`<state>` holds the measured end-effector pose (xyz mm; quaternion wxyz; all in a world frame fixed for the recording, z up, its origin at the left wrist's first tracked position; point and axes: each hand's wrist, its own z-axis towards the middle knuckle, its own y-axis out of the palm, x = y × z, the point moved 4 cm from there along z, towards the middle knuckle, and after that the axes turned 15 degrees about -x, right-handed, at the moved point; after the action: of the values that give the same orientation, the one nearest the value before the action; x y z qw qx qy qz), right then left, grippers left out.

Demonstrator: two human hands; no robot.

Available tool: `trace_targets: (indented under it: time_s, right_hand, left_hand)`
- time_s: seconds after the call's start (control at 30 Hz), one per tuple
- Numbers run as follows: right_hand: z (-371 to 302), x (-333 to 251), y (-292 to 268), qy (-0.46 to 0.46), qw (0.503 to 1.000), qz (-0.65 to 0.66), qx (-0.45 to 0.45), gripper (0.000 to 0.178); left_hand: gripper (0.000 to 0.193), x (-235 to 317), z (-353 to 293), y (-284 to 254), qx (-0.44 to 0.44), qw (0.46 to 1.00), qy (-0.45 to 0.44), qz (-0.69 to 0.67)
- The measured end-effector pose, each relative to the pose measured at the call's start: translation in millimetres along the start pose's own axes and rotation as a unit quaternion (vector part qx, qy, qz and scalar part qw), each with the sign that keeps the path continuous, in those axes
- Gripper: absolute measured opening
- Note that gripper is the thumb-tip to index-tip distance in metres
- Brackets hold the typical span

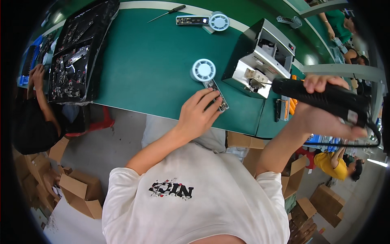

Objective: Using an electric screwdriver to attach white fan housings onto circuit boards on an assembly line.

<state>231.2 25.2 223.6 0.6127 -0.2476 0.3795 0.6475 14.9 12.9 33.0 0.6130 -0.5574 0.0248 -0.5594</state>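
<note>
My left hand lies over the opened handle of a pale blue handheld fan, fingers bent across it and holding it on the green table. The fan's round head points away from me, and small parts show inside the handle. In my right hand is a black corded electric screwdriver, held level with its bit pointing left. The bit's tip is at the front pick-up part of a silver and black screw feeder; whether a screw sits on it is too small to tell.
Beyond lie another opened fan and a thin screwdriver. A black tray of small parts stands at left, beside a co-worker's hands. Orange-handled tools lie right of the feeder. Cardboard boxes stand on the floor.
</note>
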Motion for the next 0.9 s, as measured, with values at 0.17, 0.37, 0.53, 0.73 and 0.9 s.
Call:
trace_targets:
  time_s: [0.17, 0.37, 0.53, 0.73, 0.9]
  right_hand:
    - [2, 23, 2, 0.040, 0.997, -0.034, 0.063, 0.111]
    - [-19, 27, 16, 0.038, 0.998, 0.044, 0.002, 0.115]
    - [-61, 9, 36, 0.042, 0.998, 0.037, -0.025, 0.112]
    - [-79, 11, 58, 0.024, 0.999, 0.037, -0.013, 0.112]
    - [-80, 19, 63, 0.034, 0.998, 0.042, -0.010, 0.112]
  left_hand:
    - [0.038, -5, 1, 6, 0.009, 1.000, -0.022, -0.018]
    - [0.038, -6, -1, 3, 0.006, 0.999, -0.019, -0.029]
    - [0.037, -6, -1, 4, -0.004, 0.999, -0.020, -0.041]
    - [0.038, -6, -2, 6, 0.004, 0.999, -0.016, -0.036]
    - [0.038, -7, -3, 5, 0.003, 0.999, -0.017, -0.028]
